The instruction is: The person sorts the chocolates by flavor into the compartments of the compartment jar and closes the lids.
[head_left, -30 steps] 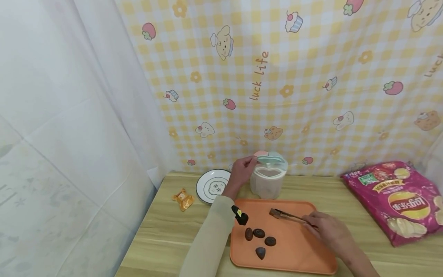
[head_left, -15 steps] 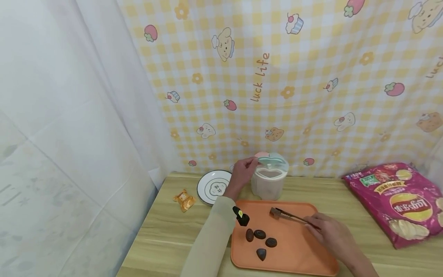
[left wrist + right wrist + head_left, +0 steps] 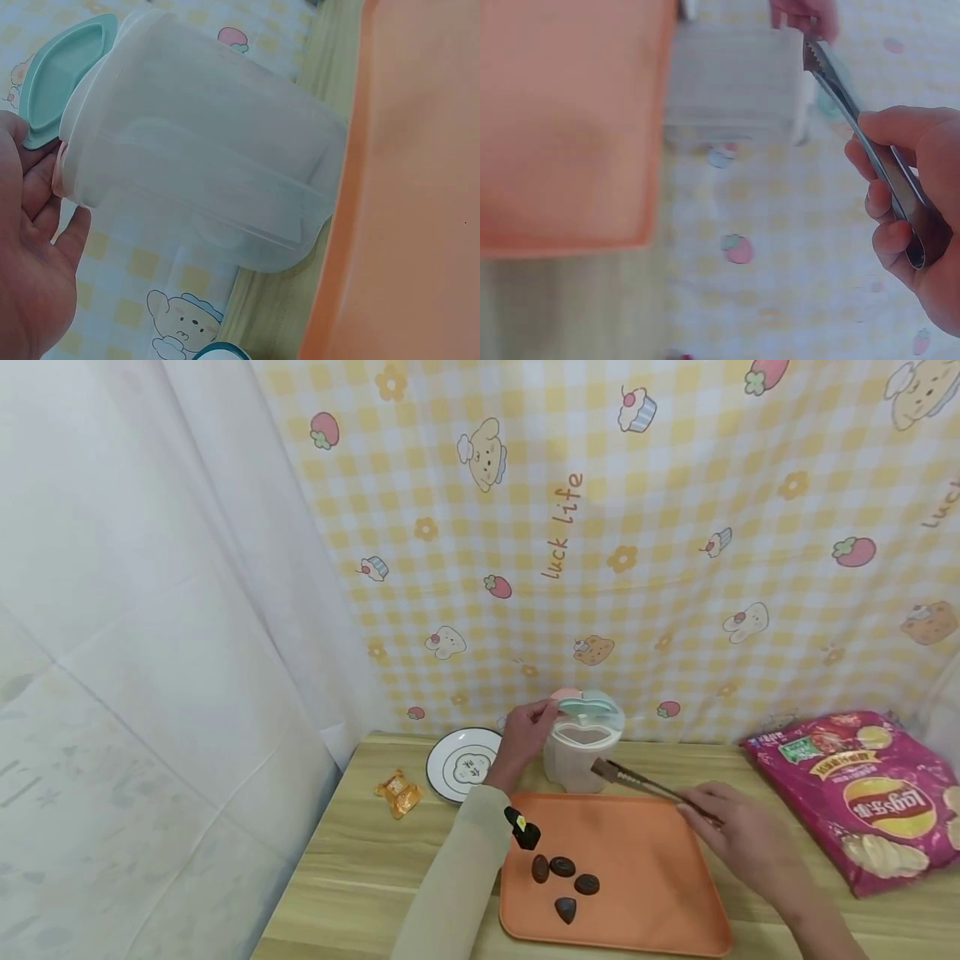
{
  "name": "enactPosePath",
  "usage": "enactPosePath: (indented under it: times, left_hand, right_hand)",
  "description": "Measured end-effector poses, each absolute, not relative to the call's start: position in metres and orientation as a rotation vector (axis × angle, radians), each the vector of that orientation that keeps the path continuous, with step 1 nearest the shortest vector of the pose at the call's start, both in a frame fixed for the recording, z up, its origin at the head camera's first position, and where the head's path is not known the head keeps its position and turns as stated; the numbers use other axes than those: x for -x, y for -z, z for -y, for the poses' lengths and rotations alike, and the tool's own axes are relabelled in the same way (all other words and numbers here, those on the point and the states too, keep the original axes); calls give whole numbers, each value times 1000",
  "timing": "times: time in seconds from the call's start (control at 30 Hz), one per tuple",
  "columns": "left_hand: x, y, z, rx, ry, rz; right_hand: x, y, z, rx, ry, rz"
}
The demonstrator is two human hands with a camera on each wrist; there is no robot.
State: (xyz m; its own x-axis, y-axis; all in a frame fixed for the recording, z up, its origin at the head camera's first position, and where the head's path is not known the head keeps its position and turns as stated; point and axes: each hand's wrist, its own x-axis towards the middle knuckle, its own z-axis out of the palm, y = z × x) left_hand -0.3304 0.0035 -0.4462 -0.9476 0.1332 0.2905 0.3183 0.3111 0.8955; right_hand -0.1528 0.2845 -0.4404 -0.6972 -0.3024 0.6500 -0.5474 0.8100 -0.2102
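At the back of the table stands a translucent storage canister (image 3: 579, 764) with a heart-shaped opening under a raised mint-green lid flap (image 3: 585, 704). My left hand (image 3: 527, 731) grips that flap at its left edge; in the left wrist view the fingers also touch the canister's rim. My right hand (image 3: 738, 831) holds metal food tongs (image 3: 652, 785), thumb on one side and fingers curled round the other. The tongs' tips hover in front of the canister, above the tray's far edge. Whether they pinch anything I cannot tell. Several dark chocolates (image 3: 587, 884) lie on the orange tray (image 3: 645, 902).
A white plate (image 3: 450, 768) sits behind my left forearm, with an orange-wrapped snack (image 3: 399, 793) to its left. On the right lies a large purple chip bag (image 3: 862, 802). A checked cloth (image 3: 622, 610) hangs behind the table (image 3: 352, 860).
My right hand has lifted the tongs off the tray and carried them slightly right and up, their tips now level with the canister's body. The left hand stays at the lid flap.
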Motion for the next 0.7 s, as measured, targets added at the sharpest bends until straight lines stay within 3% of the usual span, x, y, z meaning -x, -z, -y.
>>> enactPosePath:
  times: [0.3, 0.7]
  left_hand:
    - [330, 447, -2, 405, 1722, 2411]
    - [332, 449, -3, 436, 1723, 2403]
  right_hand:
    - [178, 405, -282, -555, -454, 2399]
    - [206, 408, -263, -582, -445, 2411]
